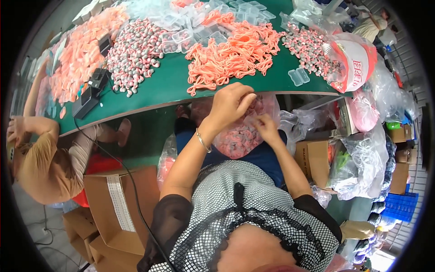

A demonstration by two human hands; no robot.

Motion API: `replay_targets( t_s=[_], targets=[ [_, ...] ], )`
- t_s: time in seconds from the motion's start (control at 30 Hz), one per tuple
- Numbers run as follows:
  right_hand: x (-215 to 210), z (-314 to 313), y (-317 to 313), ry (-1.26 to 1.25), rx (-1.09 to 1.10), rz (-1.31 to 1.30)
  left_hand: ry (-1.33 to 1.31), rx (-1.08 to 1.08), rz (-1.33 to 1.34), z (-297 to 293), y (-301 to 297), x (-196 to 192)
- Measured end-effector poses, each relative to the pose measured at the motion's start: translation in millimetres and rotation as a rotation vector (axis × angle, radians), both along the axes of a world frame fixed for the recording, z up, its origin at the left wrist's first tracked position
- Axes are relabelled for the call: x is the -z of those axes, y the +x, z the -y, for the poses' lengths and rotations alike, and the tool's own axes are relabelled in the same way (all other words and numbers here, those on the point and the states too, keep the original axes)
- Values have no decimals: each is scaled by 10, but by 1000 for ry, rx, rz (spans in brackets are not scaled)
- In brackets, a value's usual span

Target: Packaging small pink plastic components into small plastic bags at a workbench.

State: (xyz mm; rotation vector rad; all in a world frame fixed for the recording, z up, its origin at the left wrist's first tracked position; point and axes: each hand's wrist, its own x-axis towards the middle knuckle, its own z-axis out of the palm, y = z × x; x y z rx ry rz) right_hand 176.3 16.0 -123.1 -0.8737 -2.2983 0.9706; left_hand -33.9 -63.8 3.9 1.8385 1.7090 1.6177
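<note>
My left hand (pixel 232 105), with a bracelet at the wrist, is raised over my lap at the table's front edge. Its fingers are curled in, and whatever they pinch is hidden. Lower and to its right, my right hand (pixel 267 128) has its fingers bent together beside a clear pinkish bag (pixel 239 141). I cannot make out anything in those fingers. The bag rests on my lap, filled with small pink-and-grey pieces. Just beyond my left hand, a heap of looped orange cords (pixel 233 54) lies on the green table (pixel 174 88).
Piles of small pink-and-grey pieces (pixel 136 52) flank the cords, with clear plastic cases (pixel 299 77) nearby. A red-and-white bag (pixel 351 63) stands at right. Cardboard boxes (pixel 120 204) and a trailing black cable (pixel 131 179) are at left. Another person (pixel 50 167) sits at far left.
</note>
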Motion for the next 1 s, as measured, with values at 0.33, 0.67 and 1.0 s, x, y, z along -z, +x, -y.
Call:
replay_targets(
  t_s=[0.33,0.67,1.0],
  targets=[
    [1370,-283,-293,75,163,531,139,-234,-221,245,-228,-68],
    [-543,329,-266,83,-227,-171,-315,65,134,716,-8,489],
    [-1023,606,-218,-109,-215,-289,-159,146,225,937,111,332]
  ],
)
